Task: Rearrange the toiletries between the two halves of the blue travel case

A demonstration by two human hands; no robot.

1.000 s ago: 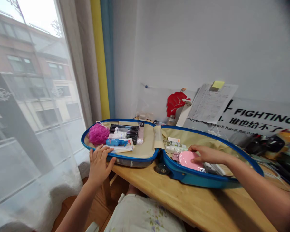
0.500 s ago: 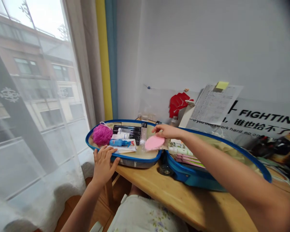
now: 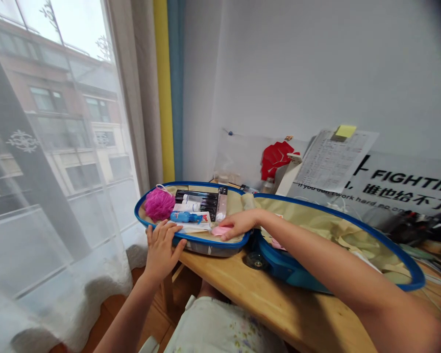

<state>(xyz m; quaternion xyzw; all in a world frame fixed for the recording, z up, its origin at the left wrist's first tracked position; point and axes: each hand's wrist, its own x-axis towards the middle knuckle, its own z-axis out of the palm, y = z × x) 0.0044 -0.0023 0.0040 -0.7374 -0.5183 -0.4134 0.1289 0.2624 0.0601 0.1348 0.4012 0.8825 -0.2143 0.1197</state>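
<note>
An open blue-rimmed suitcase (image 3: 202, 248) lies on the table, spread into two halves. My right hand (image 3: 239, 223) is low inside the left half, its fingers closed on a flat pink pad (image 3: 221, 230), partly covered by the hand. My left hand (image 3: 163, 246) rests with fingers apart on the near rim of that half. Just beyond it lie a small blue bottle (image 3: 185, 216) on a white packet (image 3: 191, 227) and a purple bath puff (image 3: 159, 204). Behind these are white tubes (image 3: 191, 205) and a pack of black pens (image 3: 206, 196).
The right suitcase half (image 3: 407, 284), with a beige lining, is partly hidden by my right arm. Wooden table (image 3: 220, 274) runs under the suitcase. A sheer curtain (image 3: 69, 235) hangs at the left; papers (image 3: 332, 159) and a lettered poster (image 3: 397, 179) stand against the wall.
My right hand has lowered the pink pad and moved it slightly left and nearer, into the left suitcase half. The left hand stays on the rim. The view has shifted a little.
</note>
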